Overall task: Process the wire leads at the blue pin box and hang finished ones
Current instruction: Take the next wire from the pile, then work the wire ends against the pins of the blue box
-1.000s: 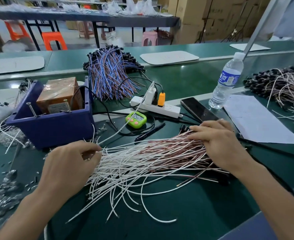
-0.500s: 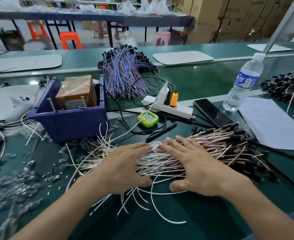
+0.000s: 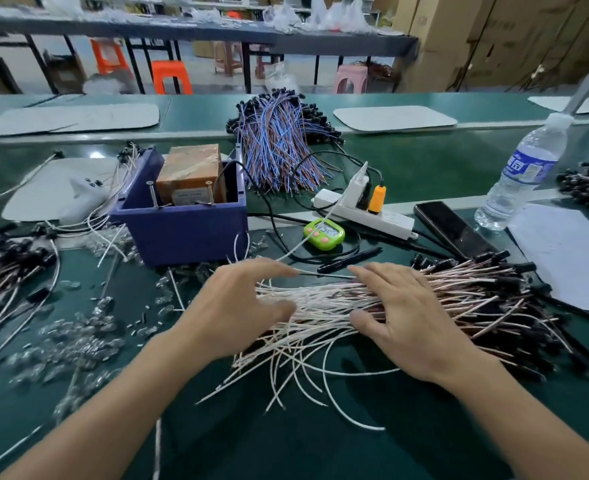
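- My left hand [image 3: 237, 306] and right hand [image 3: 404, 317] both lie spread over the pile of wire leads [image 3: 321, 301]. The fingers are loose and nearly straight, and neither hand is gripping or pinching a lead.
- The pile lies on the green bench [image 3: 321, 445] right in front of me. Its white tails fan toward me and its black-capped ends point off to my right.
- The blue pin box [image 3: 182, 230] sits just beyond my left hand, apart from the pile. Two upright pins [image 3: 152, 194] stand in it beside a brown wrapped block [image 3: 191, 174], and I see no lead on either pin.
- A few leads drape near the box's far left corner [image 3: 126, 157], and another heap [image 3: 5, 271] lies at my far left. I cannot tell whether either lot is finished.
- Clear scraps [image 3: 71, 344] litter the bench left of the box, so I judge some processing is already done.
- I judge most of the work remains. This whole pile still has to go to the pins and then be hung.
- The step in hand looks like gathering and squaring the bundle before I pick from it.
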The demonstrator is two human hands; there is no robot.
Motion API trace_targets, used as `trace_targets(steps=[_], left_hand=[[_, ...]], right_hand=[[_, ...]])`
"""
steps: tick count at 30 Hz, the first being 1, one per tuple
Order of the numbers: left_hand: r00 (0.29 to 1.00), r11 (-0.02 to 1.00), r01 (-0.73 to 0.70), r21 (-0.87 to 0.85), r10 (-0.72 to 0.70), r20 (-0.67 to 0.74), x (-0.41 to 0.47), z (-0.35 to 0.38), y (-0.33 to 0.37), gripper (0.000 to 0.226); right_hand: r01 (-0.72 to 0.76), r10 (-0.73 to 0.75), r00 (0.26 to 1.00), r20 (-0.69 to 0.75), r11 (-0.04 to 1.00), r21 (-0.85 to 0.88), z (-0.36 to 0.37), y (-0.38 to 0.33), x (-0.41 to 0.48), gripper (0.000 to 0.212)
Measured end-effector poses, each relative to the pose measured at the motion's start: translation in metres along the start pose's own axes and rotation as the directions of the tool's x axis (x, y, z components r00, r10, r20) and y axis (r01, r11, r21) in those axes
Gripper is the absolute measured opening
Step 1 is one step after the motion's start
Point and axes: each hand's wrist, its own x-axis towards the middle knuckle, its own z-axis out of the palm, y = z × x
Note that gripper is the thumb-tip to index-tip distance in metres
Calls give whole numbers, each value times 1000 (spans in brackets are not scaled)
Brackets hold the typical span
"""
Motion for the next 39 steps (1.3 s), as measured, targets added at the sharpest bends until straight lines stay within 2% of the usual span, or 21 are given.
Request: trace_targets(steps=[4,8,11,14,17,19,21,25,27,29,31,35,39], left_hand=[[988,995,92,-49,-97,-117,-16,-29,-17,22],[954,980,192,-53,-199,-224,-41,-54,-35,34],[898,950,301,-83,-312,-312,-63,-74,-56,27],[803,904,419,-84,-412,-430,-85,-98,-81,28],[656,807,587,-54,-514,-553,-108,-123,-104,25],[558,733,680,-27,-541,-629,-124,-137,-117,21],[507,692,722,-19,-547,-667,-140,-149,-131,17],[532,641,765,59,-578,-618,-165,-160,-155,14],[544,637,769,54,-608,-578,-170,-160,-162,16],[527,636,771,19,-621,-580,-171,-160,-166,21],[508,637,770,9,-605,-612,-169,-156,-168,26],[482,628,774,81,-502,-718,-168,-146,-169,28],[589,639,720,269,-359,-724,-166,-135,-171,33]], right_hand=[[108,-104,994,-33,977,185,10,-59,22,55],[178,-184,983,-20,907,383,26,-130,62,30],[206,-242,970,17,859,470,37,-181,88,28],[219,-287,956,58,833,508,49,-224,108,28],[209,-332,931,151,825,526,61,-262,123,30],[210,-353,912,209,839,502,71,-281,133,37],[197,-359,894,270,854,482,80,-297,142,48],[219,-370,883,288,869,444,93,-326,156,72],[286,-406,869,283,879,382,97,-340,164,75],[339,-434,859,271,880,333,98,-354,174,76],[363,-442,854,274,884,294,99,-366,184,68],[413,-458,841,287,887,205,98,-381,192,39],[513,-532,802,273,846,143,86,-385,187,38]])
